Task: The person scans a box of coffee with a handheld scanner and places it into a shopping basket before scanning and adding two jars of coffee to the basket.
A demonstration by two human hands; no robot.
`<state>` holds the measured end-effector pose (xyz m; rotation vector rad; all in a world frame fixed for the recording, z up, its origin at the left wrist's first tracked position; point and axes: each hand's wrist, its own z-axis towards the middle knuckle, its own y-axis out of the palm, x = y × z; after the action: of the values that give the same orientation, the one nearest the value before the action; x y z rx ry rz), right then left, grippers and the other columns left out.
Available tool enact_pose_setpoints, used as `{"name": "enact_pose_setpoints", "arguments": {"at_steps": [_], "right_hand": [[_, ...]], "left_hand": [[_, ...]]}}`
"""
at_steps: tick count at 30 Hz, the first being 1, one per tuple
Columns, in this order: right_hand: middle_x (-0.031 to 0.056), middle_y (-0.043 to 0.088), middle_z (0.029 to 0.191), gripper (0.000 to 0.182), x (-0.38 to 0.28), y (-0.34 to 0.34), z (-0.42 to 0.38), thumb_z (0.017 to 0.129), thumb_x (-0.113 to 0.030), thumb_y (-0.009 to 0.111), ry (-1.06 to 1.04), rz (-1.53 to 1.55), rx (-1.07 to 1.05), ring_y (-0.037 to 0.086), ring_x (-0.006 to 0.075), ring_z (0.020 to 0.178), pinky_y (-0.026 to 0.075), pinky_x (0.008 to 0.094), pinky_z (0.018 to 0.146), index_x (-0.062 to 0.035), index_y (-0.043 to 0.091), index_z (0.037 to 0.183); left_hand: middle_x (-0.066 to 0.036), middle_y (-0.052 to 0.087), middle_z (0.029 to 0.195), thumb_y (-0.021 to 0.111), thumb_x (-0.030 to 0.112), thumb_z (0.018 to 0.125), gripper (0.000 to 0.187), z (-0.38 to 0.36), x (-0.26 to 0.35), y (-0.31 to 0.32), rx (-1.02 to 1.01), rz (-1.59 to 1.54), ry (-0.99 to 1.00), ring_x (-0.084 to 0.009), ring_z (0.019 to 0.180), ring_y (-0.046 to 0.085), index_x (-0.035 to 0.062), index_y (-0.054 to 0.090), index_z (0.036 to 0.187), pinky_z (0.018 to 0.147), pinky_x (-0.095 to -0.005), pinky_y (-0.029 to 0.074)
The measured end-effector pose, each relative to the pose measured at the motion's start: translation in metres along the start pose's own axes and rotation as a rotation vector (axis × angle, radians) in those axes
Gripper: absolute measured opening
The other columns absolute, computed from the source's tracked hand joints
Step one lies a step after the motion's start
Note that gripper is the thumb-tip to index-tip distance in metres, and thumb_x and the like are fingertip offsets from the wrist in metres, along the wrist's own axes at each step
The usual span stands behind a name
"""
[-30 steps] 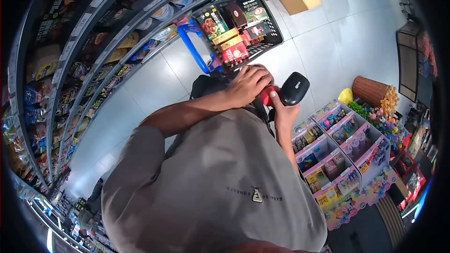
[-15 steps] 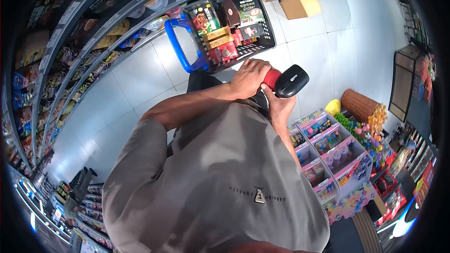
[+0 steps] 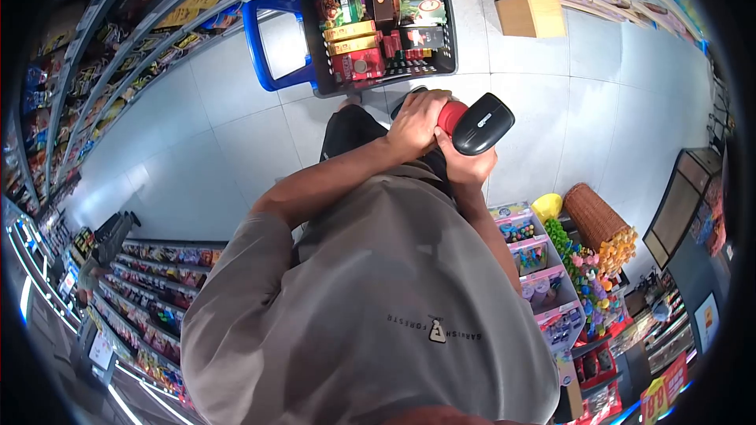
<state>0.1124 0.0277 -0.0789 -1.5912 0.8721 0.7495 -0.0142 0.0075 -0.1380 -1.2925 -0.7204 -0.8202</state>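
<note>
My left hand (image 3: 419, 123) is closed around a red rounded thing (image 3: 451, 116), whose kind I cannot make out. Against its right side lies the black oval head of what looks like a handheld barcode scanner (image 3: 484, 123), with a small white logo on top. My right hand (image 3: 466, 164) curls under that head, thumb up beside the red thing; the handle is hidden. Both hands are together in front of my waist. Beyond them on the floor stands a black shopping basket (image 3: 452, 63) with a blue handle, holding boxes, including a coffee box (image 3: 421, 9) and a red box (image 3: 357, 65).
Shelves of packaged goods (image 3: 169, 47) run along the left. A cardboard box (image 3: 531, 16) sits on the tiled floor at upper right. At right are a compartment display (image 3: 543, 287), a wicker basket (image 3: 596, 216) and artificial flowers. A person (image 3: 102, 252) is far off at lower left.
The view has shifted, so the shopping basket appears farther left and higher. The scanner head has tilted slightly. Both hands keep the same hold.
</note>
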Motion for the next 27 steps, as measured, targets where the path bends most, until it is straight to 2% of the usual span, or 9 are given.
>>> {"name": "enact_pose_setpoints", "arguments": {"at_steps": [6, 8, 10, 13, 16, 19, 22, 23, 27], "right_hand": [[0.014, 0.067, 0.088, 0.058, 0.03, 0.017, 0.009, 0.059, -0.02, 0.089, -0.204, -0.091, 0.057, 0.067, 0.0278, 0.078, 0.054, 0.0356, 0.071, 0.0016, 0.058, 0.104], [0.0144, 0.067, 0.087, 0.055, 0.035, 0.021, 0.014, 0.062, -0.02, 0.088, -0.162, -0.094, 0.056, 0.067, 0.0282, 0.078, 0.054, 0.0359, 0.07, 0.0015, 0.058, 0.103], [0.0128, 0.067, 0.088, 0.05, 0.045, 0.022, 0.013, 0.065, -0.018, 0.086, -0.106, -0.019, 0.036, 0.067, 0.0248, 0.078, 0.052, 0.0336, 0.07, 0.001, 0.059, 0.104], [0.009, 0.066, 0.099, 0.04, 0.049, 0.014, 0.01, 0.076, -0.004, 0.076, 0.137, 0.065, 0.015, 0.06, 0.014, 0.085, 0.048, 0.0283, 0.078, 0.0043, 0.061, 0.112], [0.0097, 0.067, 0.098, 0.035, 0.086, 0.005, 0.001, 0.076, -0.006, 0.076, 0.157, -0.02, 0.015, 0.061, 0.0151, 0.084, 0.048, 0.0295, 0.076, 0.0027, 0.063, 0.108], [0.0109, 0.068, 0.095, 0.034, 0.112, -0.003, -0.009, 0.076, -0.01, 0.077, 0.221, -0.232, 0.016, 0.063, 0.0162, 0.084, 0.048, 0.0309, 0.076, 0.0021, 0.064, 0.105], [0.0122, 0.069, 0.093, 0.032, 0.146, -0.003, -0.025, 0.076, -0.014, 0.077, 0.35, -0.189, 0.018, 0.064, 0.0175, 0.082, 0.049, 0.0324, 0.076, 0.0019, 0.066, 0.102], [0.0122, 0.069, 0.093, 0.032, 0.155, -0.002, -0.03, 0.076, -0.014, 0.077, 0.367, -0.188, 0.023, 0.064, 0.0175, 0.082, 0.049, 0.0324, 0.076, 0.0019, 0.066, 0.102], [0.0123, 0.069, 0.089, 0.03, 0.177, -0.001, -0.033, 0.077, -0.017, 0.076, 0.393, -0.234, 0.024, 0.065, 0.0183, 0.079, 0.049, 0.0325, 0.075, 0.0018, 0.067, 0.098]], "left_hand": [[-0.014, 0.053, 0.117, 0.069, 0.009, 0.07, 0.055, 0.01, -0.019, 0.01, 0.076, -0.073, 0.034, -0.0341, 0.109, 0.05, 0.001, 0.046, 0.118, 0.092, -0.0449, 0.036], [-0.014, 0.054, 0.115, 0.07, 0.009, 0.068, 0.056, 0.017, -0.027, 0.014, 0.109, -0.027, 0.047, -0.0328, 0.108, 0.05, 0.001, 0.046, 0.118, 0.089, -0.0434, 0.035], [-0.014, 0.055, 0.116, 0.074, 0.008, 0.066, 0.059, 0.021, -0.036, 0.016, 0.099, -0.016, 0.028, -0.0329, 0.108, 0.049, 0.0015, 0.047, 0.118, 0.089, -0.0433, 0.034], [-0.014, 0.054, 0.118, 0.077, 0.009, 0.063, 0.063, 0.025, -0.066, 0.03, 0.106, -0.007, 0.036, -0.0339, 0.108, 0.05, 0.0012, 0.047, 0.118, 0.092, -0.0447, 0.036], [-0.014, 0.055, 0.118, 0.079, 0.008, 0.06, 0.066, 0.03, -0.096, 0.037, 0.1, -0.02, 0.024, -0.0348, 0.109, 0.05, 0.0018, 0.047, 0.118, 0.094, -0.0451, 0.038], [-0.012, 0.057, 0.114, 0.076, 0.005, 0.063, 0.059, 0.041, -0.123, 0.055, 0.129, -0.058, -0.148, -0.0353, 0.109, 0.05, 0.0045, 0.049, 0.116, 0.094, -0.0448, 0.039], [-0.013, 0.057, 0.113, 0.076, 0.008, 0.066, 0.056, 0.045, -0.155, 0.069, 0.043, 0.014, -0.161, -0.035, 0.108, 0.051, 0.0057, 0.049, 0.116, 0.093, -0.0445, 0.04], [-0.02, 0.054, 0.114, 0.08, 0.015, 0.068, 0.062, 0.043, -0.171, 0.077, -0.01, 0.076, -0.125, -0.0381, 0.109, 0.052, 0.0008, 0.047, 0.118, 0.093, -0.0434, 0.044], [-0.022, 0.051, 0.117, 0.079, 0.013, 0.067, 0.066, 0.044, -0.202, 0.105, -0.045, 0.051, -0.216, -0.0391, 0.111, 0.05, 0.0002, 0.044, 0.121, 0.096, -0.0425, 0.043]]}}
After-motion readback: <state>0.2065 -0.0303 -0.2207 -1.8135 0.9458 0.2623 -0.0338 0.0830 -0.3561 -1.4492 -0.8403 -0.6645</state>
